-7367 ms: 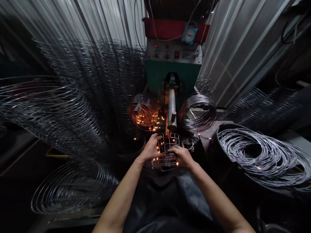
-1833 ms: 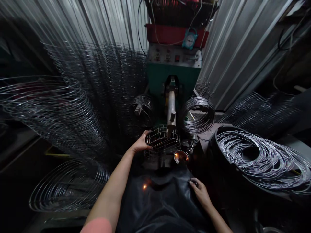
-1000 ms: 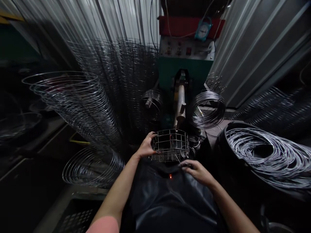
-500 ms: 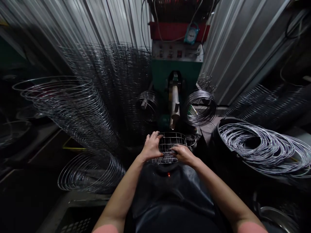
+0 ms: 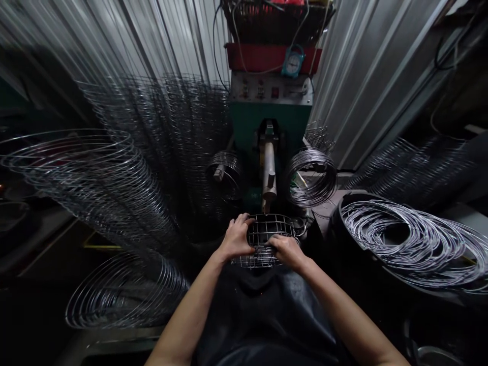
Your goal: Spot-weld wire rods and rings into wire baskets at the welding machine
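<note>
A wire basket [image 5: 267, 226] with a square grid lies between my two hands, just under the arm of a green welding-type machine [image 5: 247, 119]. My left hand [image 5: 237, 238] is curled round the basket's left side, its thumb and fingers gripping the wires. On the right, my right hand [image 5: 285, 248] has its fingers bent together at the basket's near part. Whether a small piece sits between those fingertips is too dark to tell. The machine's round metal arm [image 5: 269, 170] ends right above the basket's far rim.
Tall stacks of wire rings [image 5: 125, 173] stand at the left. Wire ring bundles [image 5: 311, 175] hang beside the machine arm. A dark tub [image 5: 337, 216] full of wire rings is at the right. A blue clock [image 5: 293, 63] hangs above, and a black apron [image 5: 267, 315] covers my lap.
The view has shifted, so the machine and basket sit slightly lower and further left. A small orange glow over the apron has faded. Both hands remain at the basket.
</note>
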`<state>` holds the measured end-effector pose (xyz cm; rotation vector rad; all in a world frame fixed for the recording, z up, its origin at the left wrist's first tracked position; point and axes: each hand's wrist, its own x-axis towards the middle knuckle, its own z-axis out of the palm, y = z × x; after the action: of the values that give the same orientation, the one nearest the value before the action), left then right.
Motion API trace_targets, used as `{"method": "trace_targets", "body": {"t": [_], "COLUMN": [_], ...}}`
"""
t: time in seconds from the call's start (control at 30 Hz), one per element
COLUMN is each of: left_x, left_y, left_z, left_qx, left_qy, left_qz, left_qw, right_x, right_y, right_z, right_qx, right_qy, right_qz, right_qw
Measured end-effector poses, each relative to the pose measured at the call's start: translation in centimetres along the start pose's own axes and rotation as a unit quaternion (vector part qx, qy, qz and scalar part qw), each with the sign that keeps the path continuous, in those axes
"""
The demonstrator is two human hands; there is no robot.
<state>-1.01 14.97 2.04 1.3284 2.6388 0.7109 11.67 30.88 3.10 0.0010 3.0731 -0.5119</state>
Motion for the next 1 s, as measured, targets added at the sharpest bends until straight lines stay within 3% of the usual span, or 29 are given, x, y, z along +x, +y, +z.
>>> {"method": "trace_targets", "body": {"t": [0.3,0.43,0.57,0.73,0.87,1.0], "left_x": [2.5,2.6,2.6,4.1,4.8,4.5], "left_y": [-0.5,-0.2,0.3,0.0,-0.4,-0.2], "left_z": [-0.4,-0.3,-0.2,-0.7,-0.6,-0.1], "left_qx": [-0.015,-0.013,0.010,0.026,0.020,0.028], "left_qy": [0.006,-0.005,0.017,0.032,0.037,0.056], "left_qz": [0.002,-0.006,-0.021,-0.045,-0.056,-0.074], "left_qw": [1.000,1.000,1.000,0.998,0.998,0.995], "right_x": [1.9,1.7,1.5,3.4,3.9,1.1], "right_y": [1.3,1.3,1.3,1.6,2.3,3.7], "right_z": [-0.9,-0.8,-0.5,-0.3,0.5,3.0], "right_qx": [-0.016,-0.023,-0.031,-0.026,0.044,0.228], "right_qy": [0.020,0.027,0.048,0.083,0.166,0.292], "right_qz": [0.007,0.020,0.032,0.055,0.055,0.088], "right_qw": [1.000,0.999,0.998,0.995,0.984,0.925]}}
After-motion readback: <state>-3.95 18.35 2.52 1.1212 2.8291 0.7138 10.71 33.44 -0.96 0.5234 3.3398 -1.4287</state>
